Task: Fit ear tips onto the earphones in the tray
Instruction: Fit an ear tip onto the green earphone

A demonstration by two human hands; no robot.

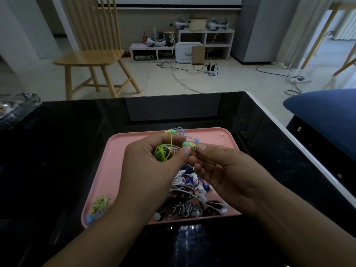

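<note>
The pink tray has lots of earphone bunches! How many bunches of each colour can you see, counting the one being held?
Green-yellow, held in the left hand: 1
Yellow-green with blue, near left corner of the pink tray: 1
Light blue, far edge: 1
White: 1
Dark blue: 1
Black-and-white striped: 1
Total: 6, though the tangle may hide more.

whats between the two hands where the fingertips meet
In the head view, a green earbud with a yellow-green part sits between the left hand and right hand, pinched from both sides above the pink tray.
</note>
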